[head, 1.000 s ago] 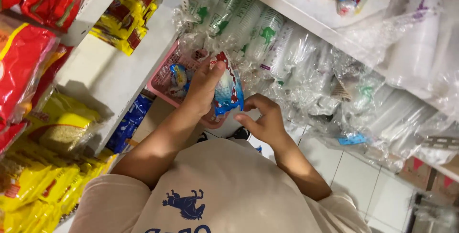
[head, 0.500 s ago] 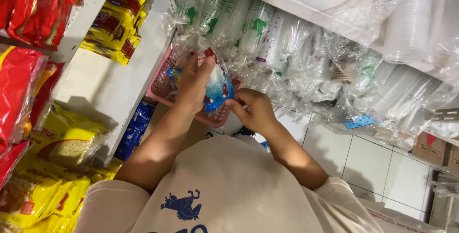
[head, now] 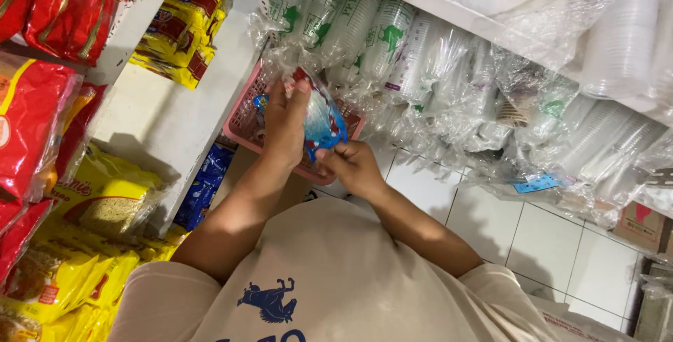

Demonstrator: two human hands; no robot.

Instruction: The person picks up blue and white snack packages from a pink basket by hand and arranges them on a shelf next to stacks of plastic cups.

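Note:
My left hand (head: pixel 284 128) grips a small blue, white and red foil packet (head: pixel 324 117) by its upper edge, above a pink plastic basket (head: pixel 242 121). My right hand (head: pixel 354 166) pinches the packet's lower corner from below. Both hands are held in front of my chest, over my beige shirt (head: pixel 329 279). The basket's contents are mostly hidden behind my left hand.
Stacks of clear plastic cups in bags (head: pixel 434 54) hang along the white shelf ahead and to the right. Red snack bags (head: pixel 35 117) and yellow noodle packs (head: pixel 105 202) fill shelves on the left. Blue packets (head: pixel 203 180) sit lower down. White floor tiles (head: pixel 540 244) show below, with a cardboard box (head: pixel 641 226).
My right hand has come in from below and taken the packet's lower corner. Both hands and the packet have stayed by the basket while my view shifted slightly.

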